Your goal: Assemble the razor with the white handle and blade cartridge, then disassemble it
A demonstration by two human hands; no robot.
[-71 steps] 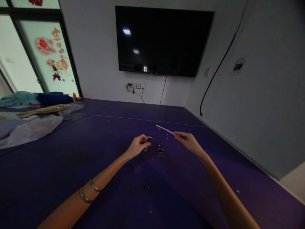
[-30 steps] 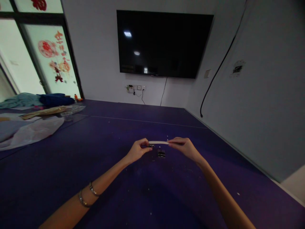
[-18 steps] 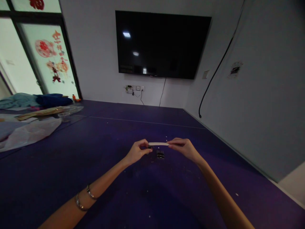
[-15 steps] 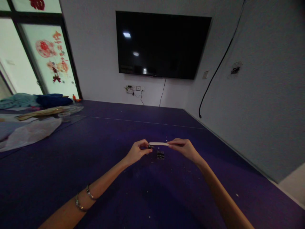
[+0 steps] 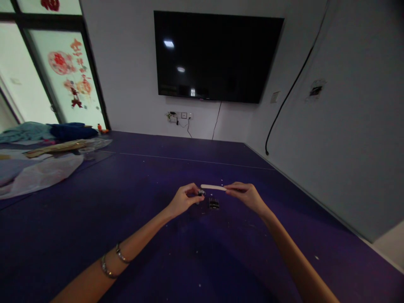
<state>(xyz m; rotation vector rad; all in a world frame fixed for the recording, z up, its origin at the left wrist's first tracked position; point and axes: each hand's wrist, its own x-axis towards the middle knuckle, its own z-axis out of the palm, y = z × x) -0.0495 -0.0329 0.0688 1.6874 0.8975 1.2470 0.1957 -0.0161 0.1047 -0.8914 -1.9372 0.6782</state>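
bare forearms reach out over a dark purple floor mat (image 5: 195,252), the landmark for all places here; two metal bracelets (image 5: 112,261) circle the left wrist near its close edge. farther out, about the middle of the mat, the left hand (image 5: 182,199) hovers just above the mat, its fingers curled together and pinched on a small dark clip-like piece with a metal tip (image 5: 200,193); what the piece is cannot be told at this size. beside it, the right hand (image 5: 248,196) has thumb and fingertips pressed together on one end of a thin pale stick (image 5: 213,187), which runs level above the mat toward the left hand, its free end just above the small piece; whether they touch cannot be told. on the mat between and slightly nearer than the two hands lies a small dark block (image 5: 213,203), apart from both. pale specks dot the mat around it. at the mat's far left edge lie white sheeting (image 5: 41,172), a long board (image 5: 57,147) and blue cloth (image 5: 69,130). beyond the mat's far edge rises a grey wall with a socket strip (image 5: 178,115) and, above it, a large black screen (image 5: 217,57); a black cable (image 5: 284,105) runs along the wall at the mat's right side.
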